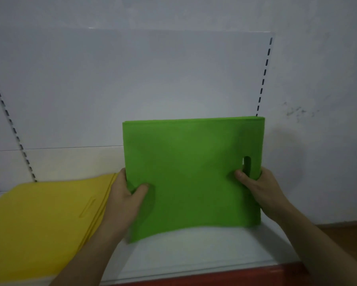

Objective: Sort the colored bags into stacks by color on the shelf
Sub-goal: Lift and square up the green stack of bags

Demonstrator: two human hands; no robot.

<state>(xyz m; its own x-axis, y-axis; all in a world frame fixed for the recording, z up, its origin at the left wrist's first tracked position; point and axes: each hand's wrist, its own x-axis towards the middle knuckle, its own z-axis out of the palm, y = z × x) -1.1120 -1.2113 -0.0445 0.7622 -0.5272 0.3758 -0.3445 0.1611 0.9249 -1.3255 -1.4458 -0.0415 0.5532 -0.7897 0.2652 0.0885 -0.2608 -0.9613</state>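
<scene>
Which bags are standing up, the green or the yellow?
The green bags: the left hand and right hand hold them upright, while the yellow bags lie flat on the shelf.

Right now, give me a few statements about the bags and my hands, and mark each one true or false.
1. Both the left hand and the right hand grip the green bags. True.
2. The green bags lie flat on the shelf. False: the hands hold them upright.
3. The yellow bags lie flat on the shelf, to the left of the green ones. True.
4. The handle cutout in the green bags is beside the left hand. False: it is at the right edge, just above the right hand's thumb.
</scene>
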